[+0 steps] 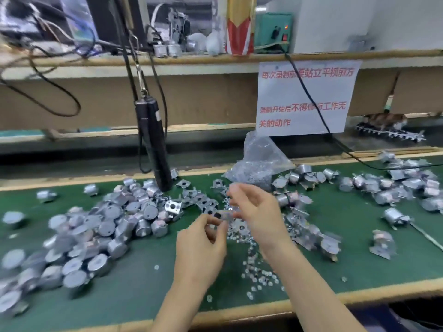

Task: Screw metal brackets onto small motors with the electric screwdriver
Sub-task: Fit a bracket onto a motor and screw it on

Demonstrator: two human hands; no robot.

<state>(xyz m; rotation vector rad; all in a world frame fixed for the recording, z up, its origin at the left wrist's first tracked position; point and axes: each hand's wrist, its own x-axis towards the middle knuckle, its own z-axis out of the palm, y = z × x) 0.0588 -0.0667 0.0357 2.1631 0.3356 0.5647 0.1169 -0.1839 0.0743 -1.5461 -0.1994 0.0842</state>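
Green mat over the desk [359,267], wood strip along its near edge. Above the desk's middle, left hand [201,245] and right hand [256,212] raised close together, a small metal bracket [224,214] between them. Pinched at one end by left thumb and curled fingers, at the other by right thumb and forefinger, with the remaining right fingers spread upward. Blurred, so the exact right-hand grip hard to tell.

Heaped toward the left edge, bare round motors [79,248]. Strewn just beyond the hands, loose brackets [203,202]. Scattered from the middle toward the near edge, small screws [259,271]. Near the far edge at the middle, a clear bag [261,161] of parts, slumped. Spread toward the far right corner, fitted motors [395,185] with brackets on.

Hanging on a cord over the far side of the left heap, black screwdriver [155,144], tip down, apart from both hands. Behind, on the shelf front, a white sign [304,97] in red print.
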